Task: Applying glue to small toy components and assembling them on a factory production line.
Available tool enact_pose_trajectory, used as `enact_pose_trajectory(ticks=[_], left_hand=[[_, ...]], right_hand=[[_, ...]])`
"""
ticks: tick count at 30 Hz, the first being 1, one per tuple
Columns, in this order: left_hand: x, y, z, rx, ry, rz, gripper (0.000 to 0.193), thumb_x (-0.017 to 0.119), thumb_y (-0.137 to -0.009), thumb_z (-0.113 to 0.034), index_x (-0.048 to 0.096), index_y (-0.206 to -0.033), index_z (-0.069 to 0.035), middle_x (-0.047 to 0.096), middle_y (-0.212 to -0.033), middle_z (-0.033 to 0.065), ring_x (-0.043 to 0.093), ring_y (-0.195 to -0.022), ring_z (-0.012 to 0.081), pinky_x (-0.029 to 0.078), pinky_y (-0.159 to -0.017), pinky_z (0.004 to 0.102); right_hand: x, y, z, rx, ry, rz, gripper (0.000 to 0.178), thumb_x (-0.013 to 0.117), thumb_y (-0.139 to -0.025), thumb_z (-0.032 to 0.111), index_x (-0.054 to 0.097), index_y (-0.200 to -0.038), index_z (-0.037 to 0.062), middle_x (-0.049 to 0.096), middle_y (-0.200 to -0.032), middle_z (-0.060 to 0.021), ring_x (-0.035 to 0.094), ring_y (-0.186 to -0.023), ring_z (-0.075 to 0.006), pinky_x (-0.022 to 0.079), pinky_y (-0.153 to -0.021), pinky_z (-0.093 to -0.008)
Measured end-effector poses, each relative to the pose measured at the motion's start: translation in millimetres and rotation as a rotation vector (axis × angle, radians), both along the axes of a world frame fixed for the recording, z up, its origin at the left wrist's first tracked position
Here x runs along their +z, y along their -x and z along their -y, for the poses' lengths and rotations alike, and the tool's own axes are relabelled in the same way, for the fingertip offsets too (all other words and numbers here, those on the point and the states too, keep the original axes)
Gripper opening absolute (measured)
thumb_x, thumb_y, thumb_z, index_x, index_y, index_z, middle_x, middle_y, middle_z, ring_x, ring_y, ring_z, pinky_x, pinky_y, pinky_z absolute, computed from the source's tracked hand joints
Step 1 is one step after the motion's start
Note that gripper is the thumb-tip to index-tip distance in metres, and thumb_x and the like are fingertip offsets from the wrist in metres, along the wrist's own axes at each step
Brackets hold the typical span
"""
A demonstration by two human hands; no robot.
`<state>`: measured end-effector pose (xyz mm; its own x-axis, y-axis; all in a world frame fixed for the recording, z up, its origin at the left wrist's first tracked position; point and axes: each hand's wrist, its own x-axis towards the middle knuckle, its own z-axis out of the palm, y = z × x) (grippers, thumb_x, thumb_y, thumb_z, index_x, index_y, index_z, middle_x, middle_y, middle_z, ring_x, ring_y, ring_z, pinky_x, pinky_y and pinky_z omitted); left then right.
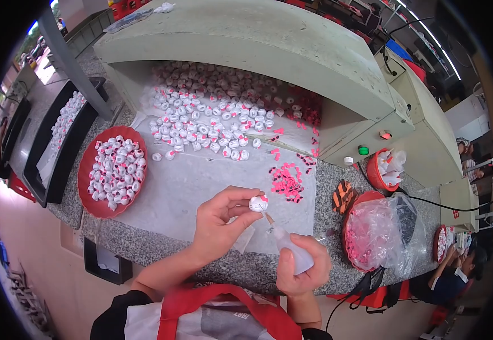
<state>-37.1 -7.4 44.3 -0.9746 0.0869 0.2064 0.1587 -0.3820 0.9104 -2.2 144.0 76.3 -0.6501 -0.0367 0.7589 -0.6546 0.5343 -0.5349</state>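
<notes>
Between the thumb and fingers of my left hand (219,222) is a small white round piece (258,203) with a pink patch. My right hand (306,266) is wrapped round a white squeeze bottle (294,253), tilted so its thin nozzle (268,218) meets or nearly meets the white piece. Both hands are above the near edge of white paper (201,187) on the speckled bench. Many similar white pieces (212,127) lie heaped beyond my hands, reaching under a grey-green metal hood. Right of my hands lies a scatter of small flat pink and dark pieces (287,181).
A red bowl (82,192) full of white pieces stands at the left, with a black tray (42,164) beyond it. At the right are a plastic-covered red bowl (350,249) and a small red basket (376,175). The metal hood (246,37) spans the back. Another person (450,277) sits far right.
</notes>
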Motion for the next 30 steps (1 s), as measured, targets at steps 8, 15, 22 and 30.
enact_pose_trajectory(ticks=[8, 15, 22, 30], left_hand=[[2.2, -2.3, -1.5, 0.005, 0.045, -0.009, 0.032, 0.054, -0.074, 0.014, 0.05, -0.106, 0.007, 0.053, -0.105, 0.0153, 0.055, -0.096, 0.0196, 0.05, -0.08, 0.0315], [4.5, -3.5, 0.8, 0.017, 0.136, -0.06, 0.032, 0.055, -0.073, 0.015, 0.053, -0.103, 0.006, 0.051, -0.106, 0.0159, 0.054, -0.098, 0.0207, 0.049, -0.081, 0.0304], [5.4, -5.5, 0.4, 0.035, 0.126, -0.003, 0.03, 0.055, -0.073, 0.014, 0.054, -0.102, 0.007, 0.053, -0.106, 0.0161, 0.055, -0.097, 0.0206, 0.048, -0.083, 0.0295], [10.5, -6.1, 0.3, -0.089, -0.028, 0.138, 0.03, 0.055, -0.076, 0.011, 0.051, -0.105, 0.007, 0.056, -0.105, 0.0144, 0.057, -0.093, 0.0184, 0.048, -0.082, 0.0278]], right_hand=[[-0.2, -2.1, -0.4, -0.004, 0.036, -0.021, 0.025, 0.062, -0.066, 0.003, 0.054, -0.088, -0.004, 0.058, -0.065, -0.0116, 0.053, -0.045, -0.0202, 0.041, -0.041, -0.0269], [1.7, -7.4, -3.3, 0.053, 0.011, 0.029, 0.023, 0.062, -0.066, 0.004, 0.054, -0.087, -0.0035, 0.059, -0.066, -0.0106, 0.052, -0.045, -0.0194, 0.041, -0.04, -0.0268], [1.8, -7.0, -6.5, 0.036, -0.008, 0.037, 0.023, 0.062, -0.066, 0.004, 0.054, -0.086, -0.0028, 0.059, -0.066, -0.0101, 0.052, -0.044, -0.0193, 0.04, -0.039, -0.0271], [1.8, -7.6, -5.1, 0.078, 0.014, 0.065, 0.024, 0.062, -0.066, 0.003, 0.053, -0.088, -0.0023, 0.059, -0.066, -0.01, 0.051, -0.044, -0.0193, 0.04, -0.039, -0.0272]])
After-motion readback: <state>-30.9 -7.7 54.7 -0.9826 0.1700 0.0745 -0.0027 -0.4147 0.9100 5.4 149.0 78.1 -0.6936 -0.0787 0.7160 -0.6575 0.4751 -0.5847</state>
